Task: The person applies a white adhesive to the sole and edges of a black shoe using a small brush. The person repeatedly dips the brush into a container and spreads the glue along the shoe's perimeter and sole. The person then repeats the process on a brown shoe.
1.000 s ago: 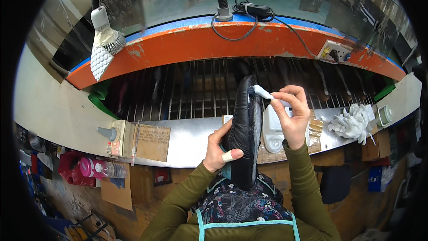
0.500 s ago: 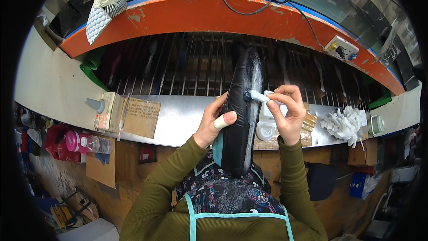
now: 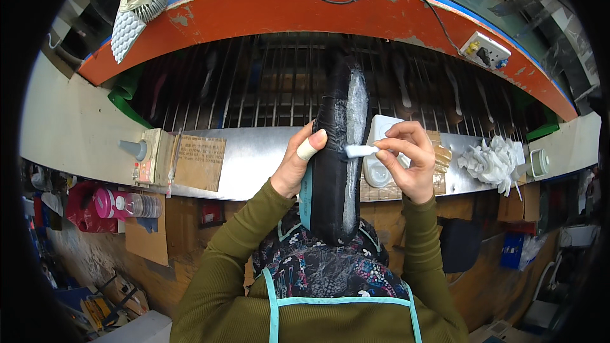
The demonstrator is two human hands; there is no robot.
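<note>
A long black shoe upper (image 3: 327, 178), apparently on a last with a teal part on its left side, stands lengthwise in front of me. A whitish, wet-looking strip runs along its right side. My left hand (image 3: 294, 166) is closed round its left side, with a pale wrap on the thumb. My right hand (image 3: 412, 162) pinches a small white brush (image 3: 362, 150) between thumb and fingers. The brush's tip touches the upper beside the whitish strip. Just behind the right hand's fingers, a white plastic dish (image 3: 379, 176) rests on the bench, partly hidden.
A metal bench strip (image 3: 248, 162) crosses before me, with a rack of rods (image 3: 273, 82) beyond it under an orange beam (image 3: 254, 16). Crumpled white cloths (image 3: 492, 162) lie right; cardboard (image 3: 200, 162) and a small box (image 3: 152, 159) lie left. A socket (image 3: 484, 51) sits on the beam.
The brush and my right hand have moved a little nearer along the upper's side. The upper has turned slightly, showing more of the whitish strip. My left hand keeps its hold.
</note>
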